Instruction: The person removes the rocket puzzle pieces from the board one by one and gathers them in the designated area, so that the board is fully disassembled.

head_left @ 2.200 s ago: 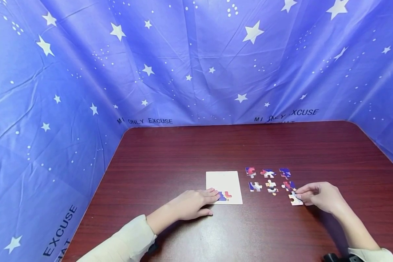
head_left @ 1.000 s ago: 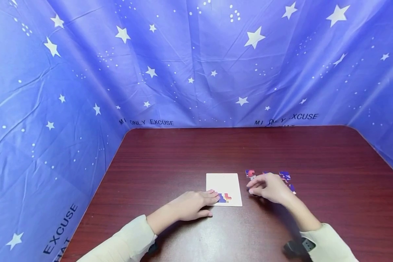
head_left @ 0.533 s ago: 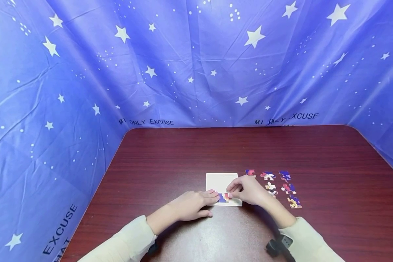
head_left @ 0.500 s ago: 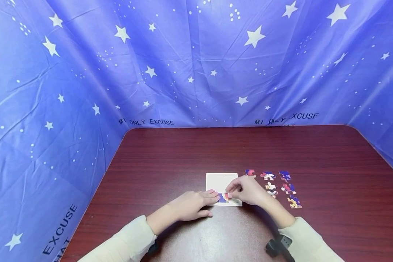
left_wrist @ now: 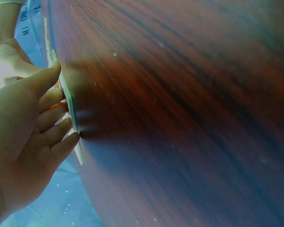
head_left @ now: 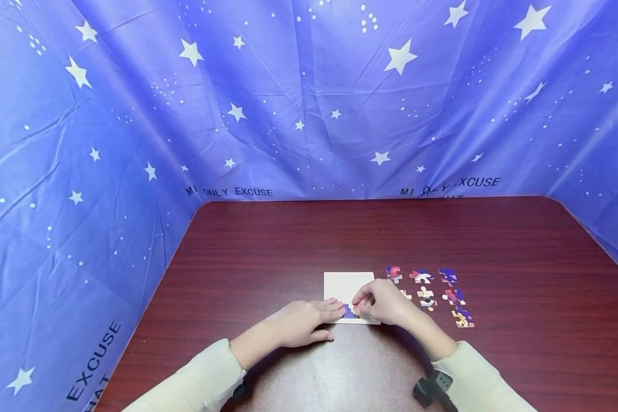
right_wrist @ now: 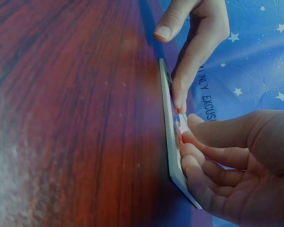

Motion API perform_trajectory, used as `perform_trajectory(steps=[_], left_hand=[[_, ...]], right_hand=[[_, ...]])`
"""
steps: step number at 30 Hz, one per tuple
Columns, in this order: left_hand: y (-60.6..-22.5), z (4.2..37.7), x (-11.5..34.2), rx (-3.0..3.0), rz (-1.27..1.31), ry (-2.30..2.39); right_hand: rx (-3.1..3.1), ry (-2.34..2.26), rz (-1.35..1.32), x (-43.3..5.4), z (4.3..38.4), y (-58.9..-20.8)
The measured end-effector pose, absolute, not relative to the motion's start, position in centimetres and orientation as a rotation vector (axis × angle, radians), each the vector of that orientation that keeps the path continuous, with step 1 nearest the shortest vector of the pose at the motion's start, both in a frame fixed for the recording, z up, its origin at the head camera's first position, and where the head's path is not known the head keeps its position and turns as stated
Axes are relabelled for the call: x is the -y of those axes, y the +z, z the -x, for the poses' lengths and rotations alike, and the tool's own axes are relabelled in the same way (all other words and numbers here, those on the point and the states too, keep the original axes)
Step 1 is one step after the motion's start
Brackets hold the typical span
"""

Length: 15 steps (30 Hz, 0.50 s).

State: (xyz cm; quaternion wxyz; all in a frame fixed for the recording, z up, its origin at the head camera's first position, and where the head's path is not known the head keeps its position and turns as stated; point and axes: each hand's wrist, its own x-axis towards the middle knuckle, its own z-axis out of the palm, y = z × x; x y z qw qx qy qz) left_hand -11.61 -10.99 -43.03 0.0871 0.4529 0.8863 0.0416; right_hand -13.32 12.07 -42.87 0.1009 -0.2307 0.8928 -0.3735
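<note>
In the head view, my left hand [head_left: 309,323] rests with its fingers extended over the lower left corner of a white square puzzle board [head_left: 340,286]. Purple and red puzzle pieces [head_left: 348,312] lie along the board's bottom edge beside those fingertips. My right hand [head_left: 388,303] pinches a small whitish puzzle piece [right_wrist: 183,123] between thumb and fingers, low over the board and right against the laid pieces. Most of that piece is hidden by the fingers. The right wrist view shows the board [right_wrist: 165,104] edge-on, with both hands' fingertips meeting above it.
Several loose puzzle pieces lie right of the board, among them a red and purple piece [head_left: 393,273], a purple one [head_left: 448,276] and a yellow one [head_left: 463,316]. A starry blue curtain [head_left: 298,114] stands behind the dark red table [head_left: 268,246].
My right hand has moved left from the loose pieces onto the board, bringing a puzzle piece, and in the last half second has shifted slightly further left. My left hand has stayed put.
</note>
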Motion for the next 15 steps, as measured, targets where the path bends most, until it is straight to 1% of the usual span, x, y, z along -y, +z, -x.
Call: perform_trajectory(steps=[6,15], left_hand=[[-43.0,11.6,11.0,-2.644,-1.341,0.111],[-43.0,11.6,10.9,-2.639,-1.338,0.102]], right_hand=[[-2.751,-0.984,0.689,-11.4,13.3,-42.9],[-2.82,-0.799,0.546,-10.2,13.0,-42.3]])
